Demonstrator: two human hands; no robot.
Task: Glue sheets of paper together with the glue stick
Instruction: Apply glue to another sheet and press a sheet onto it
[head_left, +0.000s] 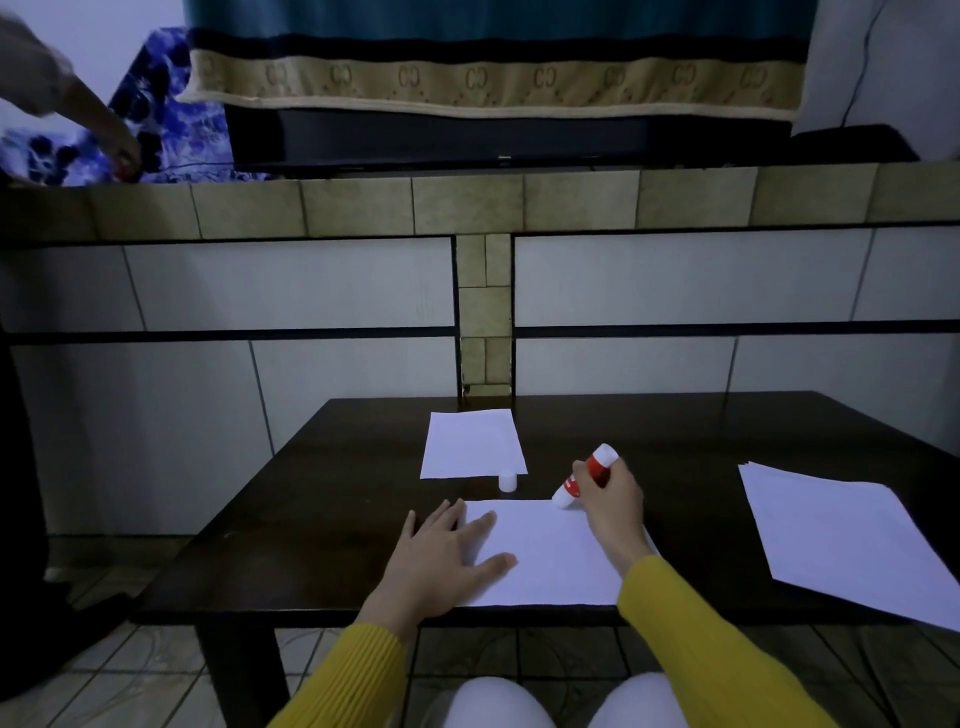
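Here, nearest of all, the left hand lies flat with its fingers spread, pressing the left edge of the near sheet onto the dark bench. That sheet looks thin and limp; it will likely slide or buckle under a dragged stick, so pinning it by the edge as now seems the sound hold, well away from where glue goes.

Just beyond, the right hand grips the glue stick, fingers curled round its red barrel, the stick tilted with its white tip at the sheet's far edge. The stick is light and rigid, and a hold at mid-barrel gives good control; the exposed glue is probably soft, so gentle pressure is wise.

To the right, a small stack of sheets overhangs the near edge of the bench and could slip off if brushed. Just past the near sheet stands the white cap, loose and easy to knock over. Behind it lies a far sheet. Much farther, at the far left, another person's hand reaches onto a blue patterned cloth, well apart from the work.
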